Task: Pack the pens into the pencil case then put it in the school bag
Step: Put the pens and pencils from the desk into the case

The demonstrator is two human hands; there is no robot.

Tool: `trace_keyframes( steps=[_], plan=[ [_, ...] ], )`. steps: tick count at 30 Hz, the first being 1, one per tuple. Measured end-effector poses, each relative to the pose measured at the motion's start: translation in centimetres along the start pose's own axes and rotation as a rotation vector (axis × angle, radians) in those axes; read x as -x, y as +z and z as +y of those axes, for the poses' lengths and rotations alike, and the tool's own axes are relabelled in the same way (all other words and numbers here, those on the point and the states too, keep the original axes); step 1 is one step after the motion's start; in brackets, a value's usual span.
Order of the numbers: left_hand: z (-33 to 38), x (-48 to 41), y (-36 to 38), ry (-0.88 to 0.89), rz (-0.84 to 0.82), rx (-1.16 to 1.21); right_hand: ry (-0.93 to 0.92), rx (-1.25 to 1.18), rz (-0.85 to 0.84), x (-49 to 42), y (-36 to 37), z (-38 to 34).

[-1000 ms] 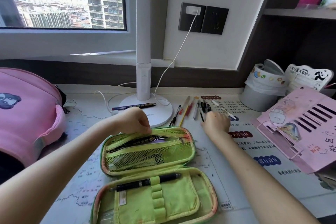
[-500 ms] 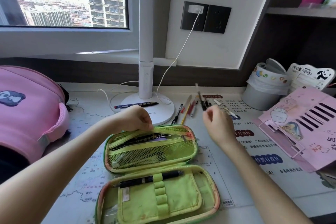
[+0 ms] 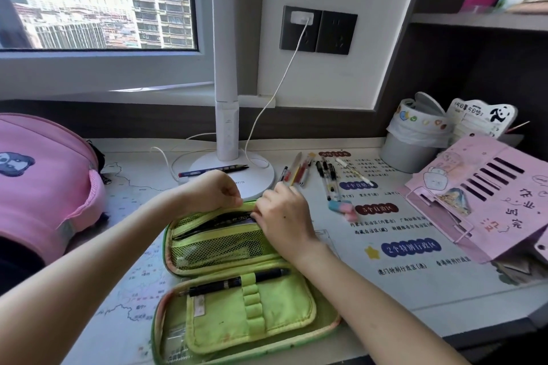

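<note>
A green pencil case [image 3: 237, 305] lies open on the desk, with a black pen [image 3: 237, 281] held in its elastic loops on the near half. My left hand [image 3: 216, 190] pinches the far rim of the upper pocket and holds it apart. My right hand [image 3: 284, 216] is at the pocket's right end, its fingers closed on a pen that I mostly cannot see. Several loose pens [image 3: 326, 178] lie on the desk behind it. One blue pen [image 3: 213, 170] rests on the lamp base. The pink school bag [image 3: 41, 181] stands at the left.
A white desk lamp [image 3: 226, 115] stands behind the case with its cable [image 3: 267, 104] running to the wall socket. A pink-blue eraser [image 3: 342, 207] lies right of my hand. A small lined bin [image 3: 412, 139] and a pink stand [image 3: 486, 195] occupy the right side.
My right hand lifted a pen from the loose group and carried it left and down to the upper pocket. The left hand stayed on the pocket rim.
</note>
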State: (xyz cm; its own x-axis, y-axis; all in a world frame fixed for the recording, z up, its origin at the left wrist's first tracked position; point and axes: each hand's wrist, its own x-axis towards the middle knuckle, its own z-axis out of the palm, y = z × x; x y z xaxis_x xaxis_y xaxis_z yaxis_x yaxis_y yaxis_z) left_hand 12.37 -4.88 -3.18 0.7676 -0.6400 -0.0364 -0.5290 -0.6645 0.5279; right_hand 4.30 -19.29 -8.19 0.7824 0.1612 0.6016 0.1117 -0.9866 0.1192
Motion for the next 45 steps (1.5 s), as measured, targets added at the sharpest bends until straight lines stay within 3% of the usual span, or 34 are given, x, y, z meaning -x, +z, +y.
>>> trace_keyframes(
  steps=[4,6,11,15,19,24,27,32,38,41,45],
  plan=[
    [-0.2,0.3,0.4,0.024,0.041,-0.036,0.225,-0.108,0.032,0.2,-0.3,0.8],
    [-0.2,0.5,0.6,0.041,0.057,-0.060,0.289,-0.096,-0.034,0.4,0.0,1.9],
    [0.3,0.6,2.4,0.086,0.048,-0.368,0.276,-0.102,-0.162,0.8,1.4,2.6],
    [0.1,0.2,3.0,0.101,0.027,-0.460,0.364,-0.130,-0.281,-0.3,1.6,2.3],
    [0.0,0.3,2.9,0.199,-0.016,-0.636,0.317,-0.133,-0.360,-0.3,1.1,2.7],
    [-0.3,0.2,2.1,0.175,-0.089,-0.621,0.263,-0.119,-0.389,0.1,0.1,3.3],
    [0.2,-0.3,1.1,0.082,-0.090,-0.545,0.082,0.031,-0.308,0.4,0.2,2.4],
    [0.3,0.2,1.7,0.073,-0.054,-0.500,0.051,0.102,-0.220,0.8,0.7,2.3],
    [0.9,0.9,3.2,0.170,0.123,-0.660,0.111,-0.151,-0.087,1.8,0.6,3.1],
    [0.6,1.7,4.4,0.236,0.155,-0.613,0.176,-0.220,-0.023,3.4,0.1,3.4],
    [0.4,3.3,4.6,0.264,0.204,-0.460,0.195,-0.371,-0.057,5.3,-0.6,3.7]
  ],
)
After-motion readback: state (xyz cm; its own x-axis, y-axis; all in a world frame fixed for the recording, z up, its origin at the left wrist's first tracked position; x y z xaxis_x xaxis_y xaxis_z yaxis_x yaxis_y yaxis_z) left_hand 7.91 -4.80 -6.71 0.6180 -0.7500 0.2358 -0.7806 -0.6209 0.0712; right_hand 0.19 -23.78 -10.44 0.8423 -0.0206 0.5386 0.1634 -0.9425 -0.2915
